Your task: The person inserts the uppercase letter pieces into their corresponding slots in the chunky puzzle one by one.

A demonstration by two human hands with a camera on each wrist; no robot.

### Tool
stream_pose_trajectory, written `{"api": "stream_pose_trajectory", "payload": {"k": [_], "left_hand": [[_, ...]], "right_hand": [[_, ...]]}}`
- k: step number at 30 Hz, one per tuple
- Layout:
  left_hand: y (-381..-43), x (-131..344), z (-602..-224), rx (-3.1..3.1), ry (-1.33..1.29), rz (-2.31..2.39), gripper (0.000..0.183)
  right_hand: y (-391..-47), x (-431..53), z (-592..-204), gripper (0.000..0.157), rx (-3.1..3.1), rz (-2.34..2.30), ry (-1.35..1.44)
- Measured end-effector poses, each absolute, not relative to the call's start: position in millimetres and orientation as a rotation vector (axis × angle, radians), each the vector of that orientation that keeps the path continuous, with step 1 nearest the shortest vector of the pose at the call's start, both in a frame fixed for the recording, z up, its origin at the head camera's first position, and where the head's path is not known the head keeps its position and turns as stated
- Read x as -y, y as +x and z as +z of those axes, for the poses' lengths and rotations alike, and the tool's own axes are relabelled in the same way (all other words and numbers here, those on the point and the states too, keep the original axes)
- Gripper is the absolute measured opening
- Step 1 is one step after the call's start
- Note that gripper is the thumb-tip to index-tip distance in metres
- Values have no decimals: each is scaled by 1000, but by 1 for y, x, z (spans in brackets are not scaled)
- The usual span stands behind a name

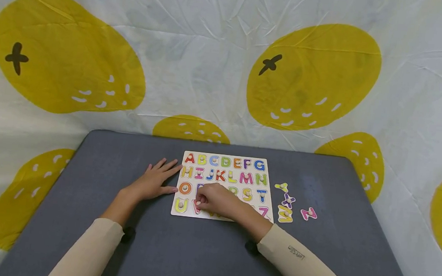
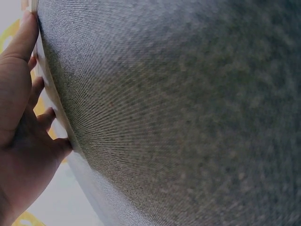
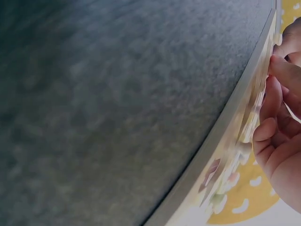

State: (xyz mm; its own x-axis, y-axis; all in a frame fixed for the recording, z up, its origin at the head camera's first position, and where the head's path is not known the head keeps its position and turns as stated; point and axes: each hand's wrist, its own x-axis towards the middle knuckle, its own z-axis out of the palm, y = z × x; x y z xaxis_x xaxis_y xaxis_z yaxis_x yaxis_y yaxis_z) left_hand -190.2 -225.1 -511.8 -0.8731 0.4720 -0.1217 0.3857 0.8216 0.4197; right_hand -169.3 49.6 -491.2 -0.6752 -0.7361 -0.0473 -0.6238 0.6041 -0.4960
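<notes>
A wooden alphabet puzzle board (image 1: 190,214) lies on the table, with knobbed letter pieces in its upper rows. My right hand (image 1: 217,200) reaches over the bottom rows and pinches the knob of a pink-red V piece (image 1: 197,209) at the V spot, beside the yellow U (image 1: 181,205). That hand covers some of the letters around it. In the right wrist view, thumb and fingertips meet low over the board's surface. My left hand (image 1: 151,183) lies spread on the table, its thumb and fingertips at the board's left edge; the left wrist view shows the same contact.
Right of the board lie loose letter pieces: a yellow Y (image 1: 281,186), a purple X (image 1: 288,200), a yellow W (image 1: 285,214) and a pink Z (image 1: 309,213). Behind the grey table (image 1: 202,259) hangs a white cloth (image 1: 194,78) with yellow fruit shapes.
</notes>
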Motion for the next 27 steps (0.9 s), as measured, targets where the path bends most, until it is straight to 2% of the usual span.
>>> {"api": "stream_pose_trajectory", "payload": {"k": [14, 27], "left_hand": [[-190, 226, -511, -2781, 672, 581, 83], [-192, 226, -513, -2760, 666, 566, 85]], "right_hand": [[-168, -47, -488, 8, -2555, -629, -1094], [-170, -103, -468, 8, -2556, -785, -1014]]}}
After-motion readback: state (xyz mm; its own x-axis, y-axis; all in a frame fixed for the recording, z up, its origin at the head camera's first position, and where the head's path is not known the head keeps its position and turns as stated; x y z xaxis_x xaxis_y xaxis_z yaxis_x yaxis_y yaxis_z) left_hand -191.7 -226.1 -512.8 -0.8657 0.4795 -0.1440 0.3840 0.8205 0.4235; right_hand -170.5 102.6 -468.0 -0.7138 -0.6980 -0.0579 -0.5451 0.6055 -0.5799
